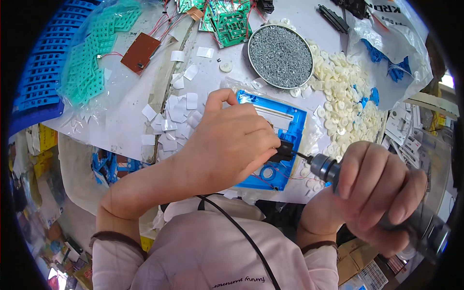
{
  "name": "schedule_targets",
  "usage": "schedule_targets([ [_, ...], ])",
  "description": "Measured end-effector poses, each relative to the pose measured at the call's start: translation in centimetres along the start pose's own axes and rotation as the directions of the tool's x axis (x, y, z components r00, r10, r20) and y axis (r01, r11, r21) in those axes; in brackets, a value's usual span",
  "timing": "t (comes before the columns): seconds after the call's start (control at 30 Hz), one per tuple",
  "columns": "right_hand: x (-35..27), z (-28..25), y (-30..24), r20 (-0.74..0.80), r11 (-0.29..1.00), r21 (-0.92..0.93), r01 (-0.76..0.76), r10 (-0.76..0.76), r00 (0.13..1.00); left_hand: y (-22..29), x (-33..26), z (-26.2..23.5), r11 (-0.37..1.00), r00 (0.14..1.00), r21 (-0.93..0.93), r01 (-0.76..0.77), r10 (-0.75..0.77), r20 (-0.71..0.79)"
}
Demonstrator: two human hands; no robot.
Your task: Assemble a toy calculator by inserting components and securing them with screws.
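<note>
— Two hands at work over a white table (130,111), largest thing in view. Anything big off the left hand (227,140)?

— Far out past its knuckles, up and to the outer side: stacked blue trays (41,82), then a clear bag of green plastic pieces (92,63) just inside them. Nearer, a brown circuit board (140,52) with red wires.

— And under the hand itself?

— Blue plastic housing (285,128), lying flat in a clear wrapper, partly hidden by the palm. Left hand pressed down on it, fingers curled together, fingertips pinching a small black part (284,151) against the housing's near corner.

— Beyond the fingertips?

— Round metal tin of screws (280,55), well apart, straight ahead of the knuckles. Beside it, toward the right hand, a heap of cream plastic gears (343,96). Green circuit boards (227,19) farther still.

— Right hand (374,195)?

— Wrapped tight around an electric screwdriver (411,222), all fingers closed on the grey body. Chuck pointing across at the left hand, thin bit (303,156) touching the black part right at the left fingertips.

— Smaller bits?

— Scattered white paper squares (174,113) just beside the left thumb. Thin red wire (290,178) trailing off the housing, below the bit.
</note>
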State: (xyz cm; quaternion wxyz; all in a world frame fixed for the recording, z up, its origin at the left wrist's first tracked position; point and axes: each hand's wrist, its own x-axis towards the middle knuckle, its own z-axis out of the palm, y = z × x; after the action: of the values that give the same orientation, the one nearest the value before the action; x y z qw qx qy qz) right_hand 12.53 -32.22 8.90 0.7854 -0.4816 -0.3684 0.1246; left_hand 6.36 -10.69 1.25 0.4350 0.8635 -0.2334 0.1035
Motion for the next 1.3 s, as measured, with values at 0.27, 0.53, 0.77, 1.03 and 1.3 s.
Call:
schedule_targets([
  [0.27,-0.7,2.0,1.2,-0.133,0.998,-0.04,0.045,-0.05,0.99,-0.1,0.1,0.0,1.0,1.0,0.007,-0.013,0.013,-0.002],
  [0.53,-0.2,1.2,1.4,-0.032,0.994,-0.105,-0.026,0.023,0.999,0.5,-2.3,-0.5,0.978,0.984,0.125,0.165,-0.154,-0.088],
  [0.77,-0.2,1.3,3.6,0.032,0.98,-0.197,-0.016,0.022,0.999,-0.6,-4.6,1.8,0.958,0.988,0.244,0.153,-0.15,-0.03],
  [1.03,-0.5,1.6,4.2,0.089,0.972,-0.236,-0.008,0.03,0.996,-0.8,-4.6,1.8,0.968,0.986,0.187,0.164,-0.168,0.005],
  [1.3,-0.3,2.3,4.2,0.091,0.958,-0.285,-0.019,0.046,0.995,-1.2,-4.7,2.1,0.98,0.99,0.144,0.137,-0.134,-0.033],
])
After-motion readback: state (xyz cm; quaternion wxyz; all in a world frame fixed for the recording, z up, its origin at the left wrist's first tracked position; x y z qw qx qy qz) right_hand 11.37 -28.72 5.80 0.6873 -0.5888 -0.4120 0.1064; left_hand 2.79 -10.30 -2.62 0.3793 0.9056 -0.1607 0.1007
